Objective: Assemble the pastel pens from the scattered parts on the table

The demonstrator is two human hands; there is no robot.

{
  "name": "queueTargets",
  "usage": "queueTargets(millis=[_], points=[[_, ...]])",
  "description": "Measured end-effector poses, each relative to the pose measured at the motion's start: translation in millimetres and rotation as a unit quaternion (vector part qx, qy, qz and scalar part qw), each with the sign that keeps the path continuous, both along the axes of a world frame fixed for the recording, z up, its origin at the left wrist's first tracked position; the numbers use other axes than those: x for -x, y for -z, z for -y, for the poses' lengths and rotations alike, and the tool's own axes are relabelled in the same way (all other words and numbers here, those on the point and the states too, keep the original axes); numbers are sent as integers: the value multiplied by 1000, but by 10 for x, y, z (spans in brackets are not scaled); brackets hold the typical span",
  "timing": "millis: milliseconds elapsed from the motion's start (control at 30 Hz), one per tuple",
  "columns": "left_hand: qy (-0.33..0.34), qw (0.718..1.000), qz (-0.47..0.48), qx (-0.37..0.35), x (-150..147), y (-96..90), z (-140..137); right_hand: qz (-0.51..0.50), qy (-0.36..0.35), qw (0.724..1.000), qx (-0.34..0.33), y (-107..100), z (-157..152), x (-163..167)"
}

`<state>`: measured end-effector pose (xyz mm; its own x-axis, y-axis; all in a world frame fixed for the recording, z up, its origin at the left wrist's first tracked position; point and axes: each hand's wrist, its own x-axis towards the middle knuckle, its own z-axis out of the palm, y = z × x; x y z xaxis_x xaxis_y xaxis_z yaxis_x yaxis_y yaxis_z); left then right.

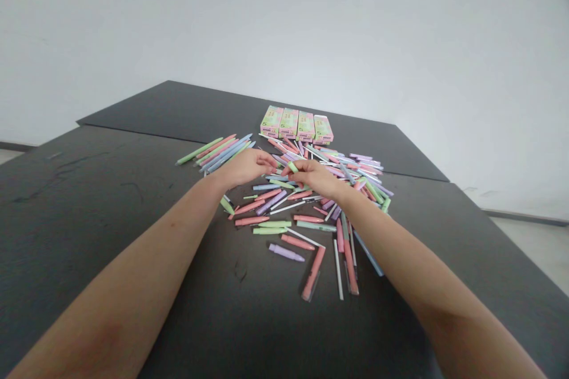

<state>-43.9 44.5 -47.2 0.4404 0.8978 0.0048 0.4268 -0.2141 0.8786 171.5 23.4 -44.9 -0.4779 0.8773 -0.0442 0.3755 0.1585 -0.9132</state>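
My right hand (315, 177) is closed on a short light green pen part (292, 167), pinched between thumb and fingers above the pile. My left hand (246, 166) is just left of it, its fingertips drawn together and facing the green part; what they hold, if anything, is too small to make out. Around and below both hands lie loose pen parts (270, 202) in pink, purple, green and blue, mixed with thin white refills (288, 207). Left of my left hand lies a bundle of whole-looking pens (222, 151) side by side, partly hidden by the hand.
Several green and pink boxes (306, 124) stand in a row behind the pile. The dark table (111, 189) has a seam across its far part, and a pale wall (284, 29) rises behind. More pen parts (371, 186) spread right, partly behind my right forearm.
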Motion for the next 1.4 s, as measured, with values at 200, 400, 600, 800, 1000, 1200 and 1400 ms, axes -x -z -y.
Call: queueTargets(millis=[200, 400, 600, 800, 1000, 1200, 1400], points=[[26, 998, -53, -31, 25, 47, -56, 119, -66, 982, -129, -31, 139, 269], [56, 990, -117, -61, 67, 122, -131, 276, -94, 917, -274, 13, 241, 724], [50, 984, -142, -90, 99, 117, -137, 326, -68, 892, -306, 106, 245, 886], [14, 985, -134, -105, 90, 34, -88, 341, -83, 895, -275, 77, 217, 891], [-35, 992, -79, -90, 48, -26, -35, 211, 9, 950, -229, -64, 101, 637], [32, 999, 35, -23, -39, -134, 86, -9, 77, 997, -28, -44, 36, 424], [17, 994, 89, -55, -80, -156, 105, -214, 99, 971, 43, -41, 93, 437]])
